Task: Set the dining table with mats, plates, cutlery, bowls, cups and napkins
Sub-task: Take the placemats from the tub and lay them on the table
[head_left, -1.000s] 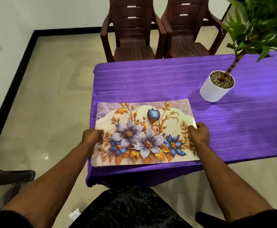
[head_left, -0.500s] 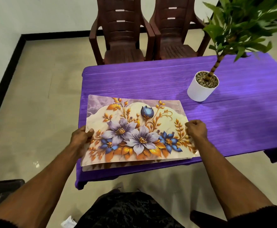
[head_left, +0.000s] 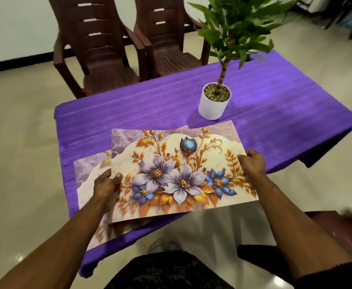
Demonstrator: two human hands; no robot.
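Note:
A floral place mat with purple and blue flowers is held just above the purple-clothed table. My left hand grips its left edge, thumb on top. My right hand pinches its right edge. A second mat of the same pattern lies on the cloth at the table's near left corner, partly under the lifted one and my left arm. At least one more mat edge shows behind the top right corner of the held mat.
A white pot with a leafy green plant stands just beyond the held mat. Two dark brown plastic chairs stand at the far side. Another brown chair is at my near right. Tiled floor surrounds the table.
Both hands lifted the top mat off the stack and carried it to the right. A matching mat stayed on the table's left corner. My view swung rightward.

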